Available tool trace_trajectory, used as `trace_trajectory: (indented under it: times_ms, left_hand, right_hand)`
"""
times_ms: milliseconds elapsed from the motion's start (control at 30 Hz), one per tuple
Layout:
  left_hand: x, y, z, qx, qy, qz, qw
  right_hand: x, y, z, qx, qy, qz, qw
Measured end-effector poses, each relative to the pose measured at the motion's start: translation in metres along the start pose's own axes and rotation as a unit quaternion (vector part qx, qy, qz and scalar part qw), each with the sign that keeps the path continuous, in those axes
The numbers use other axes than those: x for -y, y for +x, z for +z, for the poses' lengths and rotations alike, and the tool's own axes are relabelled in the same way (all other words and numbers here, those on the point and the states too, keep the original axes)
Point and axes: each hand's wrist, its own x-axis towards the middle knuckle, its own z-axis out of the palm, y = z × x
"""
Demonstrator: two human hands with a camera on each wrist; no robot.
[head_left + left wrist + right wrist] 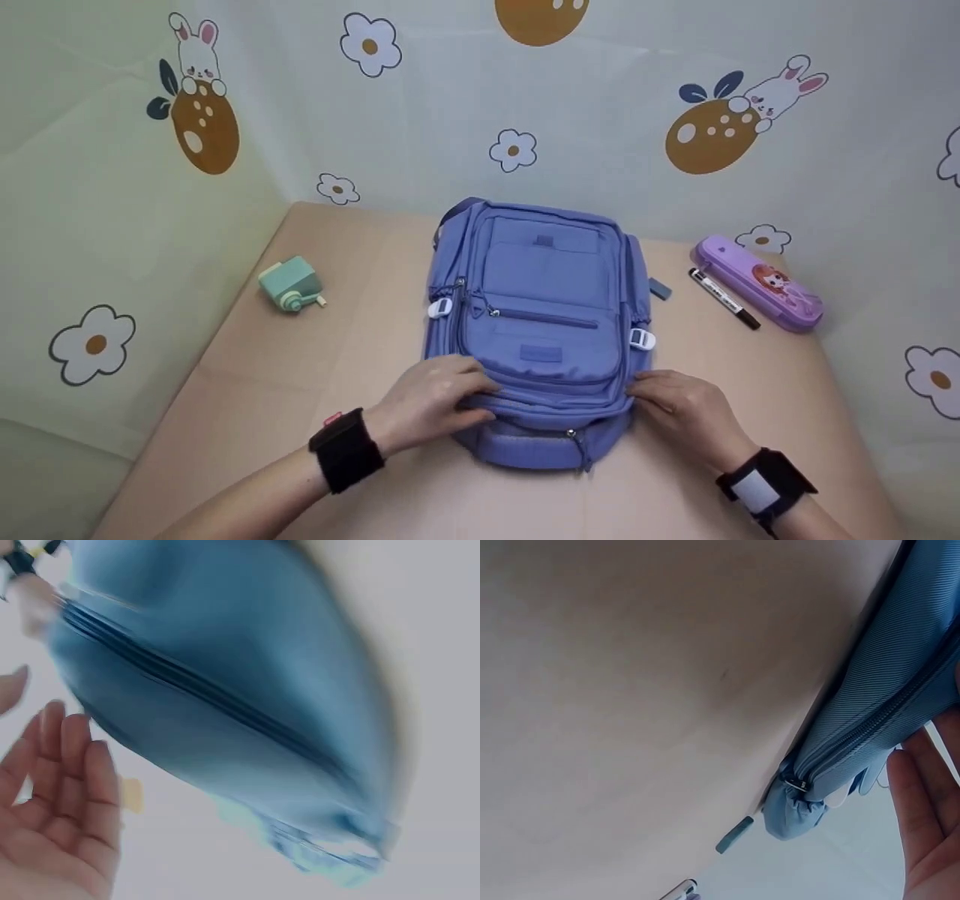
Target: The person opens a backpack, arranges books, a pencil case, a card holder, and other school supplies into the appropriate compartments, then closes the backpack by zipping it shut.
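A blue-purple backpack (551,277) lies front side up on the table, its base towards me. My left hand (442,394) is over its lower left corner, thumb and fingers spread apart. In the left wrist view this hand (64,817) shows relaxed fingers and holds nothing; the backpack (225,727) is blurred there. My right hand (686,405) pinches the lower right edge of the backpack between thumb and fingertips. Its fingers (915,802) reach up to the zippered side in the right wrist view. The zipper pull (571,433) of the bottom pocket hangs towards me.
On the left of the table sits a green pencil sharpener (291,283) with a crank. At the right are a purple pencil case (761,281), a black-and-white marker (724,298) and a small dark grey-blue piece (660,289). A printed curtain (450,105) encloses the table.
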Motion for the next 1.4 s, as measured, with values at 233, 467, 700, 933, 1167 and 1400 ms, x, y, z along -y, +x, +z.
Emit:
trace_trajectory:
  times_ms: [233,467,700,933,1167,1400]
  left_hand:
    - [0.045,-0.028,0.011,-0.021,-0.012,0.05,0.9984]
    - [0.044,-0.027,0.019,-0.055,-0.007,0.035,0.9979]
    - [0.038,-0.025,0.018,-0.041,-0.024,-0.007,0.9988]
    - [0.037,-0.024,0.019,-0.044,-0.028,-0.013,0.9986]
    - [0.037,-0.023,0.017,-0.036,-0.031,-0.018,0.9987]
    - [0.037,-0.023,0.019,-0.038,-0.035,-0.017,0.9985]
  right_hand:
    - [0.002,0.0,0.0,0.0,-0.014,0.008,1.0]
    - [0.009,0.0,0.001,0.016,-0.024,0.025,0.999]
    - [0.038,0.007,-0.001,-0.03,-0.015,-0.012,0.999]
    - [0.085,0.013,0.014,-0.04,-0.032,-0.04,0.998]
    - [0.098,0.01,0.034,-0.014,-0.085,0.004,0.996]
    - [0.098,0.009,0.041,-0.028,-0.098,0.006,0.995]
